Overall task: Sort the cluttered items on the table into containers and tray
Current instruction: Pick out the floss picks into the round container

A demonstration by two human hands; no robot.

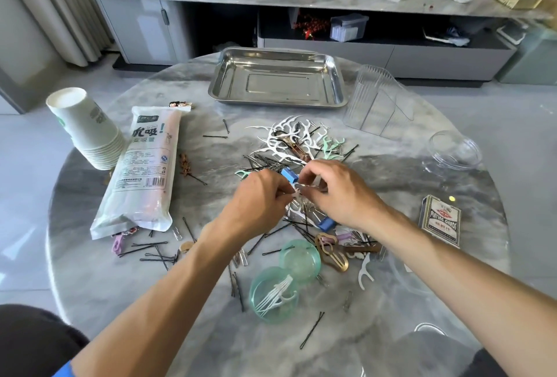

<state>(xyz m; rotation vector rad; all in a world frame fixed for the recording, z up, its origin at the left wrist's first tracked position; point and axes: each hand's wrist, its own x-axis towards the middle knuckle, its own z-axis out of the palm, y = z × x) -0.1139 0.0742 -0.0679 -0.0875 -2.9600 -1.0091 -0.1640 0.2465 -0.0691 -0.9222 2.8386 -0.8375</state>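
Observation:
A heap of white and mint floss picks (294, 140), black bobby pins and paper clips lies mid-table. Over its near side, my left hand (256, 198) and my right hand (337, 189) meet, both pinching a white floss pick (297, 192) between their fingertips. A blue clip (290, 174) lies just beyond my fingers. Close to me sits a round green container (272, 295) holding several white floss picks, its green lid (300, 259) beside it. The steel tray (277, 79) stands at the far side, with nothing in it.
A stack of paper cups (87, 129) and a bag of straws (144, 171) lie at left. A clear ribbed holder (376, 99) and clear round container (455, 150) stand at right, a card deck (441, 220) nearer. Gold hair clips (331, 253) and bobby pins (150, 251) are scattered.

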